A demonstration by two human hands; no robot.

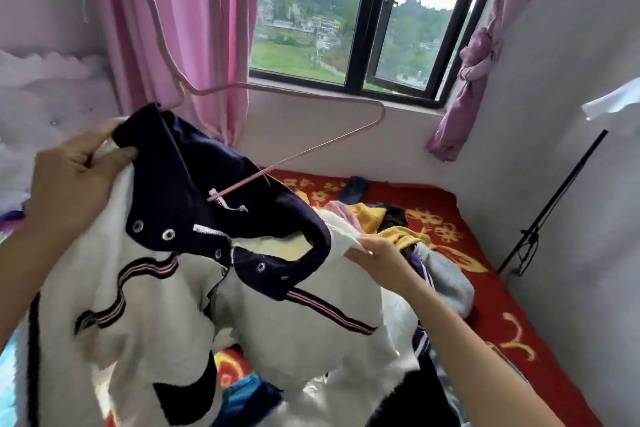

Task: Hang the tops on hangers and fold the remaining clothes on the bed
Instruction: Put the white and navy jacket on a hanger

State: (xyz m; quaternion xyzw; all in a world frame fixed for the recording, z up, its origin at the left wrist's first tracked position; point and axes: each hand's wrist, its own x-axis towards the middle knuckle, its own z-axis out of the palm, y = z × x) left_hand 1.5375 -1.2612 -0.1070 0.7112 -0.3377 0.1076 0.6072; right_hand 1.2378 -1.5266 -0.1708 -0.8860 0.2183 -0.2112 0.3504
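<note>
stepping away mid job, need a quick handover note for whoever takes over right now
Left hand: grips the navy hood edge of the white and navy jacket, held up over the bed.
Right hand: pinches the jacket's white fabric beside the collar.
Pink hanger: one arm is in the neck opening; the other arm and the hook stick out.
Done: hanger partly in. No hung top in view.
Left: seat the jacket on the hanger and hang it, then work through the pile of clothes on the red bed cover.
</note>
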